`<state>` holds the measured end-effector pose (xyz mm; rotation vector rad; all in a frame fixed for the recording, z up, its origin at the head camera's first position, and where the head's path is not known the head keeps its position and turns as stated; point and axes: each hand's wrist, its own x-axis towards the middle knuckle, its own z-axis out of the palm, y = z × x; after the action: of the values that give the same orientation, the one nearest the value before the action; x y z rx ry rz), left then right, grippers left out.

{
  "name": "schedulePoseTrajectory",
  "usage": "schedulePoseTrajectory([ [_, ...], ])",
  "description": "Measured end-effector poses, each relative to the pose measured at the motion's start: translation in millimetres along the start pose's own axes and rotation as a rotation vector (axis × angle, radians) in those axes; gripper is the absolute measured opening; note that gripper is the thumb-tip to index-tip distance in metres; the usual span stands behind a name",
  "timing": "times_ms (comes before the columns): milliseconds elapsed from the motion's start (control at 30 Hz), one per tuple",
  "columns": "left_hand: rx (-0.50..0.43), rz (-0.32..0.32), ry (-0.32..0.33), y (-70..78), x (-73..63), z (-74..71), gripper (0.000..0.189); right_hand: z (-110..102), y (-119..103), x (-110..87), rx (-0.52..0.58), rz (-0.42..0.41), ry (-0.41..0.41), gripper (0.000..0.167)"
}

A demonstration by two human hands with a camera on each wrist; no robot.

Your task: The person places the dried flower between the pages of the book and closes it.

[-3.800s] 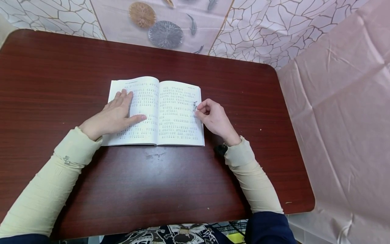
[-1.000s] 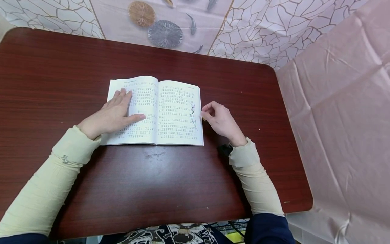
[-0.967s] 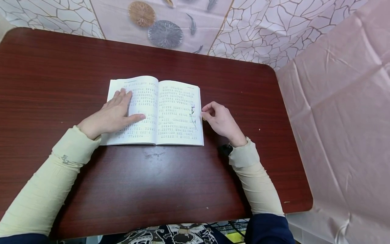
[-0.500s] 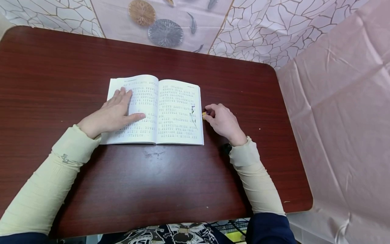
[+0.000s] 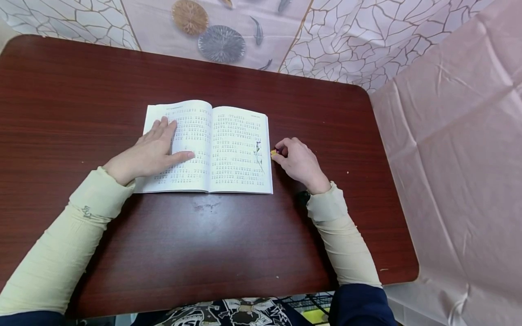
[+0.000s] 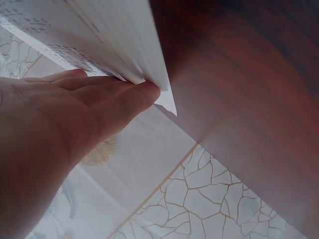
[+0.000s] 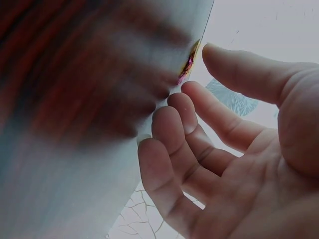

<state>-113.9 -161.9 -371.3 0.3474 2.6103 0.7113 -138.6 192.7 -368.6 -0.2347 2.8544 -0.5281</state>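
An open book (image 5: 234,124) lies on the table. My left hand (image 5: 147,156) rests flat with spread fingers on its left page, and its fingertips reach the page edge in the left wrist view. A thin dried flower with a purple head and green stem (image 5: 258,156) lies along the outer edge of the right page. Just right of the book, my right hand (image 5: 299,160) is by a small yellow and purple flower (image 5: 273,152). In the right wrist view, thumb and index fingertip stand apart on either side of that flower (image 7: 189,63), the other fingers loosely bent.
The dark red wooden table (image 5: 228,244) has rounded corners. A patterned cloth (image 5: 240,27) hangs behind it, and a pale pink cloth (image 5: 456,149) hangs along the right side.
My right hand has moved from the right page to the table beside the book. The purple-headed flower now lies flat on the page, and the yellow flower has come into view. My left hand stays put.
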Motion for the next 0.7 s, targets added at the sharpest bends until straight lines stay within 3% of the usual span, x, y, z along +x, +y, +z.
schedulePoseTrajectory([
  [700, 0.003, -0.003, -0.005, 0.5, 0.9, -0.1, 0.107, 1.1, -1.1, 0.5, -0.037, 0.005, -0.014, 0.024],
])
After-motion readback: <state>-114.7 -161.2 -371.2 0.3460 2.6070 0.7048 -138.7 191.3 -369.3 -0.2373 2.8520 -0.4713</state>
